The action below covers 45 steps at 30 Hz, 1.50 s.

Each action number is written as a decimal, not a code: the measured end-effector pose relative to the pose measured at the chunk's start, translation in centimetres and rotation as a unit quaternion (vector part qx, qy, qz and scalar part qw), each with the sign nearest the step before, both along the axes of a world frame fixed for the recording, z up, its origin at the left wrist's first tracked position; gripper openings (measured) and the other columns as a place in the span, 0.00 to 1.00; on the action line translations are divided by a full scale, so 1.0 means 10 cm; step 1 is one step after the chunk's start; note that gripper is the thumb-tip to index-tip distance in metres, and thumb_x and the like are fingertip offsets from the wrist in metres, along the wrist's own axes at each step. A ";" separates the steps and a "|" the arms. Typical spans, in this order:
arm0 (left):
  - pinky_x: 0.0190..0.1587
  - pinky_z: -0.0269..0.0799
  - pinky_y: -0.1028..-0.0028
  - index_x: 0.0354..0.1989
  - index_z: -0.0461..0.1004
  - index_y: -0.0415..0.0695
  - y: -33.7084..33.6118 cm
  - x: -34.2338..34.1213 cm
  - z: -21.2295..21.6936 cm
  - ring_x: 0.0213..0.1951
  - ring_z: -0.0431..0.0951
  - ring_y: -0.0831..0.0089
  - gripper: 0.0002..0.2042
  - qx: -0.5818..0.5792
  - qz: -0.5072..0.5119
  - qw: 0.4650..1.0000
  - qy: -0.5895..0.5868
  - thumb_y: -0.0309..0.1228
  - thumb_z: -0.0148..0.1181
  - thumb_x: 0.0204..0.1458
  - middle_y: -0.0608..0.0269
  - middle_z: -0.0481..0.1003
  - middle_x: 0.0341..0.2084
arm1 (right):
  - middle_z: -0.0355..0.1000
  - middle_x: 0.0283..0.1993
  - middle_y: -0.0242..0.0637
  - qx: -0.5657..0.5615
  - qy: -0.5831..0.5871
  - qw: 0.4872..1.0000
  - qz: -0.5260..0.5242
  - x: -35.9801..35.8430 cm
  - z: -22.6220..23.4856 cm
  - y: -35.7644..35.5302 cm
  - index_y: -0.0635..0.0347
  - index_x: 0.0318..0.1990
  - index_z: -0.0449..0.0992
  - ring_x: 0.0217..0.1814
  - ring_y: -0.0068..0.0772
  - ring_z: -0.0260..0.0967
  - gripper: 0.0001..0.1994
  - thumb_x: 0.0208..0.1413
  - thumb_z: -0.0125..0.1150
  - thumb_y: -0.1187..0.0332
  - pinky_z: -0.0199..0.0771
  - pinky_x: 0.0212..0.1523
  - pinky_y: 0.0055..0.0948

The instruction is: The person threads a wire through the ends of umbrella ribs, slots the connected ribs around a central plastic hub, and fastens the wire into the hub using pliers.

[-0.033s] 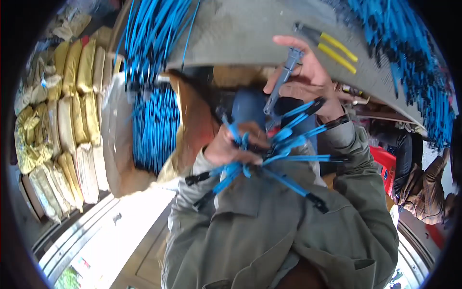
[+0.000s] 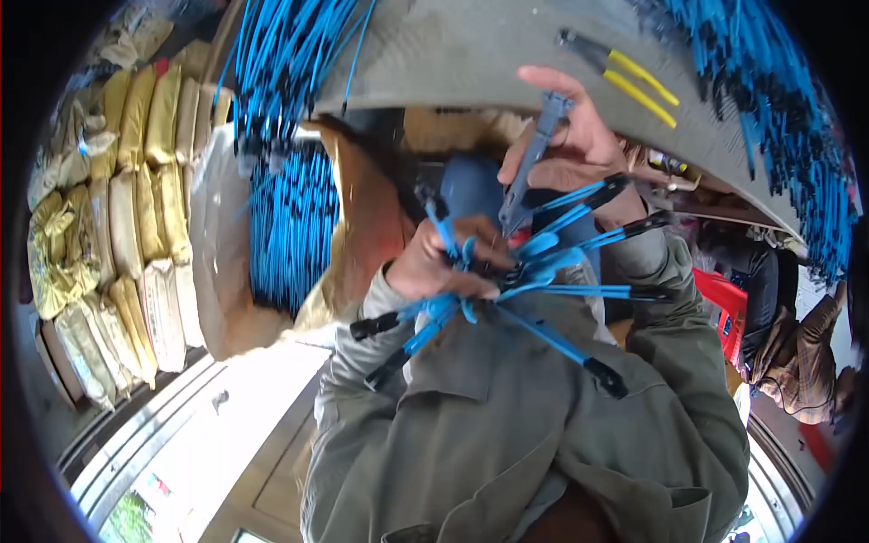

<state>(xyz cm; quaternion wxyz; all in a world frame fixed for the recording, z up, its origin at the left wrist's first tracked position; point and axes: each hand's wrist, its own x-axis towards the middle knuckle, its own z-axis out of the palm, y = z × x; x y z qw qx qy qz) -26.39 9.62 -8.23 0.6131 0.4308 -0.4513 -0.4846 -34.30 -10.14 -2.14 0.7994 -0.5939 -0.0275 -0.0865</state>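
My left hand (image 2: 433, 264) is closed around the middle of a bundle of blue cables (image 2: 554, 266) in front of my body. The cables are bent into loops, and their black tips (image 2: 605, 378) fan out on several sides. Higher and to the right, my right hand (image 2: 584, 136) grips a slim grey hand tool (image 2: 532, 158) with a wider head at its upper end. I cannot make out its exact kind. The tool slants down toward the bundle, its lower end close to the left hand's fingers; whether it touches the cables cannot be seen.
Yellow-handled pliers (image 2: 634, 81) lie on the grey table (image 2: 453, 59). Blue cables with black ends are heaped at the table's left (image 2: 294, 54) and right (image 2: 769, 118). An open paper sack (image 2: 217, 262) holds more cables. Wrapped packs (image 2: 136, 217) are stacked at left.
The cable bundle's right-hand ends sit slightly farther right. The grey tool and right hand have barely moved, both still held near the bundle.
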 end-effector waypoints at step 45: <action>0.39 0.70 0.76 0.34 0.70 0.40 0.19 -0.66 0.13 0.38 0.73 0.75 0.15 0.012 0.282 0.958 0.055 0.18 0.67 0.37 0.60 0.73 0.33 | 0.67 0.34 0.29 0.034 0.189 0.981 0.031 -0.79 -0.15 0.47 0.63 0.40 0.68 0.35 0.16 0.64 0.14 0.47 0.63 0.71 0.64 0.34 0.17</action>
